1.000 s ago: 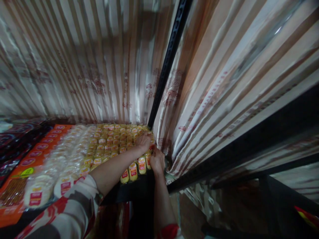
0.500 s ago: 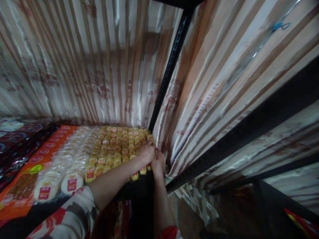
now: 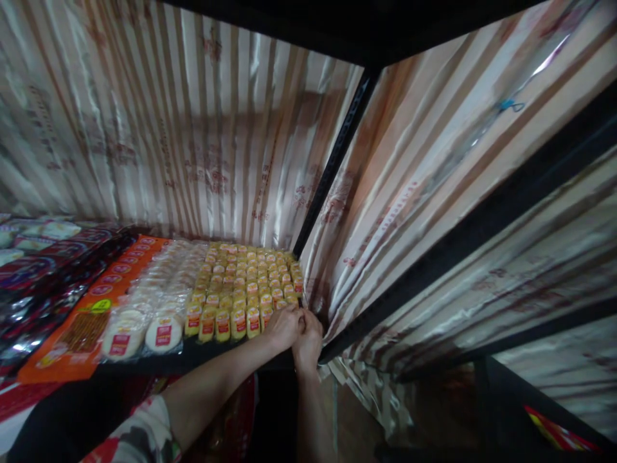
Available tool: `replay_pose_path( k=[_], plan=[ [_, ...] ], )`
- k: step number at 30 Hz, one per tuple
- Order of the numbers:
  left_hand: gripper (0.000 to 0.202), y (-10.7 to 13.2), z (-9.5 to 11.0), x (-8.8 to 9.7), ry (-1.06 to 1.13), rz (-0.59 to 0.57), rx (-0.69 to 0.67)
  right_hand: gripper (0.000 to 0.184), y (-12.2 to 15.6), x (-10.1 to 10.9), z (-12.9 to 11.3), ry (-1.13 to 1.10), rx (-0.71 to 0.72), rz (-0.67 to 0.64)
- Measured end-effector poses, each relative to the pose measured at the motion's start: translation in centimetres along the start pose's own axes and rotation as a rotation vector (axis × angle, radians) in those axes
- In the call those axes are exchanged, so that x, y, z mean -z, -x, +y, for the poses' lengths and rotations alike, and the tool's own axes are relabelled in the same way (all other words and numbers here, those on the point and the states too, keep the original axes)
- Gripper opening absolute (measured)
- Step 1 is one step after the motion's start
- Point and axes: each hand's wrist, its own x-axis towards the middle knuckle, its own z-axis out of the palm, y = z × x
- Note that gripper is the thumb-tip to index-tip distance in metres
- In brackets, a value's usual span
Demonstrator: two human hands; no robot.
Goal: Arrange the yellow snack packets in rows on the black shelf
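I can see the left hand [image 3: 285, 326] and right hand [image 3: 309, 333] touching, low in the middle of the frame. Their fingers are curled in, but I can't tell if they hold anything. Little yellow wrapped cakes [image 3: 238, 286] sit in rows just up and left. White round cakes [image 3: 164, 335] and an orange snack packet [image 3: 94, 310] lie farther left.

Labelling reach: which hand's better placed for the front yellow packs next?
Likely the left hand: it's nearer the front yellow packs; the right hand sits farther right, toward the striped sheeting.
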Motion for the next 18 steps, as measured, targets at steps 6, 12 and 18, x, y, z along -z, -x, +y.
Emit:
replay_pose_path(
  k=[6,12,18],
  plan=[
    [0.026,4.7,-0.3,-0.1,0.116,0.018,0.042,0.036,4.3,0.7,-1.0,0.005,0.036,-0.12],
    [0.023,10.8,-2.7,-1.5,0.169,0.027,0.085,0.034,10.2,1.1,-3.8,-0.017,0.078,-0.161],
    [0.021,16.8,-5.3,-3.5,0.266,0.061,0.184,0.035,15.9,0.1,-4.6,-0.081,0.113,-0.266]
  ],
)
